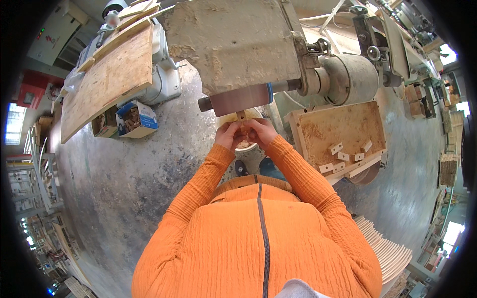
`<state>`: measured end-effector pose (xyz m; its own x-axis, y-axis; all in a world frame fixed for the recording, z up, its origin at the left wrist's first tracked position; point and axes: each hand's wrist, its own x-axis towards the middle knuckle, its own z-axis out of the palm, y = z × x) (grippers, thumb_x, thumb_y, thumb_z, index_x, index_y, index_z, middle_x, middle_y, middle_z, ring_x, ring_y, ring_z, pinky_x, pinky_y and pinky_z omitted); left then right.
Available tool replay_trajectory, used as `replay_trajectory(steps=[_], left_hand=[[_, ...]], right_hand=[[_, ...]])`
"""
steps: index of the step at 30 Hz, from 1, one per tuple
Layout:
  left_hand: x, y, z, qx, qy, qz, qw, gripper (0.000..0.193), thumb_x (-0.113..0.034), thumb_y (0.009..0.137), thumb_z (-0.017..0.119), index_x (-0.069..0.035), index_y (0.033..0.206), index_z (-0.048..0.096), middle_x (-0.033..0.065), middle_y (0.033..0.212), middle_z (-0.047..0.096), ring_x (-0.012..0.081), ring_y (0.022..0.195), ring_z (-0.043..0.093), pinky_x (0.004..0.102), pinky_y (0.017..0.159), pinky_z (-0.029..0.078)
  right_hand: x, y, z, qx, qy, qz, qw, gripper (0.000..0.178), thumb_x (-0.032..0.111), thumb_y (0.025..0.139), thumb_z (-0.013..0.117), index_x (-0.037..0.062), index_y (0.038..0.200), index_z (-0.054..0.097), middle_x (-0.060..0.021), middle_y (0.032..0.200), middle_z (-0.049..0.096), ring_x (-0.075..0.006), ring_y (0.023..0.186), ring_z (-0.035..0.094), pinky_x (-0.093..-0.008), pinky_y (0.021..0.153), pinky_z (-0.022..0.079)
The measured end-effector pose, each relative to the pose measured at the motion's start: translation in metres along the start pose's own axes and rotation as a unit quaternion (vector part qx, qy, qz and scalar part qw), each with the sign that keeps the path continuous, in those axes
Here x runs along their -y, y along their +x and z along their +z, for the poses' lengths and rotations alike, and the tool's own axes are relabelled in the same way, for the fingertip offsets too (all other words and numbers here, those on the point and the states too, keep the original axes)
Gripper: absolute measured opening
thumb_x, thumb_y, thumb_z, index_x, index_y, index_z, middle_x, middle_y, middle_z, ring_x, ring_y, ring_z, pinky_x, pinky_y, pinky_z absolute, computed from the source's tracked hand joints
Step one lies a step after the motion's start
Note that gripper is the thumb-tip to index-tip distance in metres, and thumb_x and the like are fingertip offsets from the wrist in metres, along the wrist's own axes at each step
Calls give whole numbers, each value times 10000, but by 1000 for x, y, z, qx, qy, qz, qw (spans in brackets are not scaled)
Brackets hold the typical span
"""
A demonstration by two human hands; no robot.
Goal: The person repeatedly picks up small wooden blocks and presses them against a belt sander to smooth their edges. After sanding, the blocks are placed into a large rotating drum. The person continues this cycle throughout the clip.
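Note:
My left hand [228, 134] and my right hand [262, 131] are close together in front of my body. Between them the fingertips pinch a small wooden block [241, 114] with a dark hole. Its far end is at the lower edge of a reddish-brown sanding drum [241, 99]; whether it touches cannot be made out. The drum has a blue band at its right end and sits on a horizontal shaft. Under my hands is a pale round bucket [247, 148] with wood bits in it, partly hidden by the hands.
At right, a wooden tray [318, 130] holds sawdust and several drilled wooden blocks [341, 156]. The machine's motor [350, 78] is beyond it. A plywood board [109, 77] and a cardboard box [137, 120] of offcuts are at left. Curved wooden strips [380, 248] are stacked at lower right.

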<state>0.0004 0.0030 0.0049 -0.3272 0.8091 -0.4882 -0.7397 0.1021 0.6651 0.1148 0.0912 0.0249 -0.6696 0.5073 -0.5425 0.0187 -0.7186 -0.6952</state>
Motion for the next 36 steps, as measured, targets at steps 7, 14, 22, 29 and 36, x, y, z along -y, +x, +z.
replay_trajectory(steps=[7, 14, 22, 29, 36], left_hand=[[5, -13, 0, 29, 41, 81, 995, 252, -158, 858, 572, 14, 1038, 532, 96, 926, 604, 158, 794, 606, 255, 706, 516], [12, -11, 0, 23, 85, 20, 996, 299, -135, 846, 590, 39, 1081, 528, 106, 959, 606, 162, 826, 608, 258, 732, 516], [8, 0, -7, 3, 35, -15, 999, 264, -162, 843, 604, 24, 1022, 547, 88, 924, 602, 161, 802, 602, 249, 713, 512], [3, 5, 2, 12, -19, -10, 1000, 257, -169, 854, 580, 17, 1029, 545, 85, 936, 604, 160, 849, 596, 249, 735, 501], [6, -6, 1, 1, -16, 27, 1000, 240, -114, 858, 557, 32, 1047, 542, 98, 958, 608, 169, 853, 598, 271, 736, 502]], right_hand=[[-6, -5, -4, 36, -72, -93, 992, 227, 193, 793, 616, -18, 867, 577, -48, 756, 581, -95, 592, 517, -221, 525, 417], [-21, -5, -19, -40, -325, -181, 927, 355, 242, 755, 670, -30, 956, 561, -56, 790, 590, -102, 655, 537, -237, 567, 444], [-5, -12, -8, -21, -151, -21, 988, 269, 239, 770, 639, -9, 851, 573, -15, 658, 520, -97, 565, 502, -247, 518, 463], [0, 1, 1, -58, -66, -31, 996, 245, 233, 779, 630, 0, 757, 558, -18, 600, 505, -93, 476, 463, -242, 464, 436], [-9, -5, 1, -30, -60, -71, 995, 254, 225, 782, 640, -10, 809, 548, -23, 634, 527, -86, 510, 481, -235, 477, 431]])
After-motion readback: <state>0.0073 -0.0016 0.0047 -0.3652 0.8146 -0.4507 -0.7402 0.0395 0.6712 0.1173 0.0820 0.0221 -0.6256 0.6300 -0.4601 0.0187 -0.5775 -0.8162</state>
